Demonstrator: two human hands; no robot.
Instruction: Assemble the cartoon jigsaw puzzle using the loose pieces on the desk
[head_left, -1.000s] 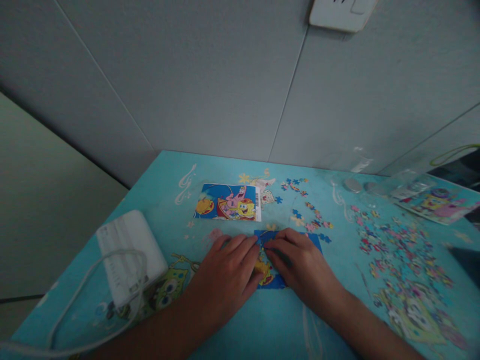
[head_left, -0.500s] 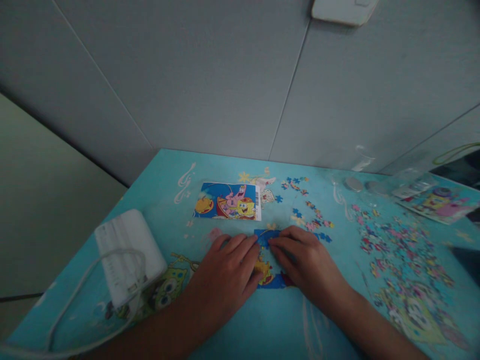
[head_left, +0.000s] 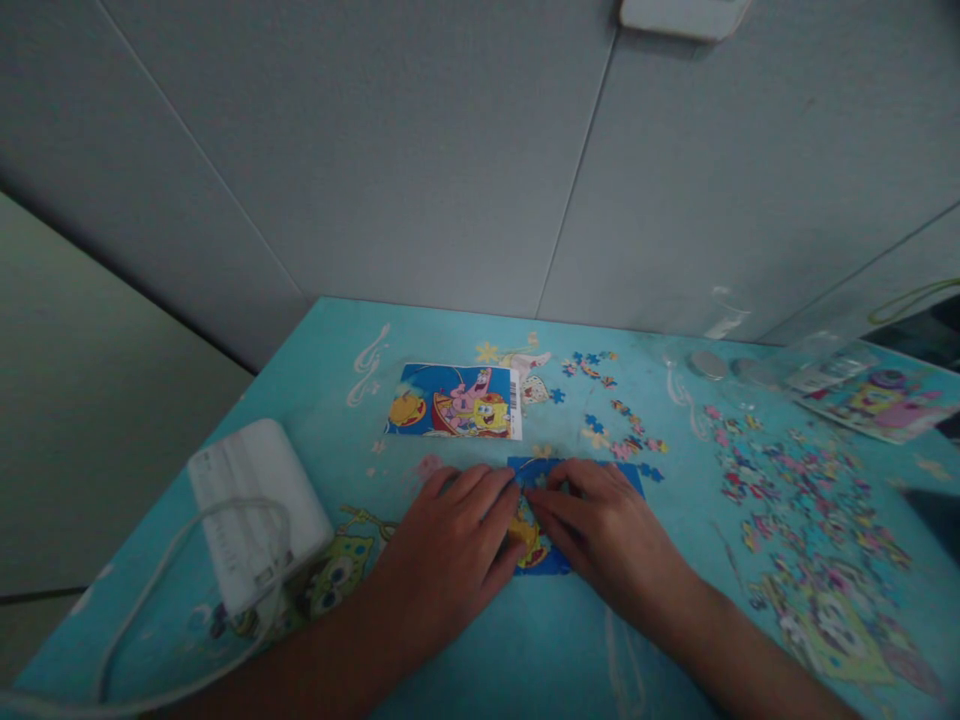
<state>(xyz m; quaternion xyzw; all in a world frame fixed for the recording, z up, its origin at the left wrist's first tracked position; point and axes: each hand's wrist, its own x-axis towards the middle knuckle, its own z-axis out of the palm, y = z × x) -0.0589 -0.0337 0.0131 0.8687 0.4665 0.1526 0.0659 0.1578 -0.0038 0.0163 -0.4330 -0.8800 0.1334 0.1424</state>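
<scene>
A partly covered jigsaw puzzle (head_left: 545,562), blue with a yellow shape, lies on the table under both my hands. My left hand (head_left: 457,530) rests over its left side, palm down, fingers stretched out and fingertips on the upper left of the puzzle. Over the middle and right is my right hand (head_left: 600,515), with thumb and index finger pinched together close to the left fingertips. What the pinch holds, if anything, is too small to make out. Just beyond the hands lies a picture card (head_left: 454,402) with cartoon figures on a blue ground.
Loose jigsaw pieces (head_left: 626,430) lie behind my right hand, and a larger spread (head_left: 810,500) covers the right. A white power bank (head_left: 259,510) with a cable sits left. Clear containers and a cartoon sheet (head_left: 877,400) stand back right, near the wall (head_left: 450,180).
My right hand has shifted slightly left over the puzzle, uncovering more of its blue right edge and lower part. The left hand stays nearly in place.
</scene>
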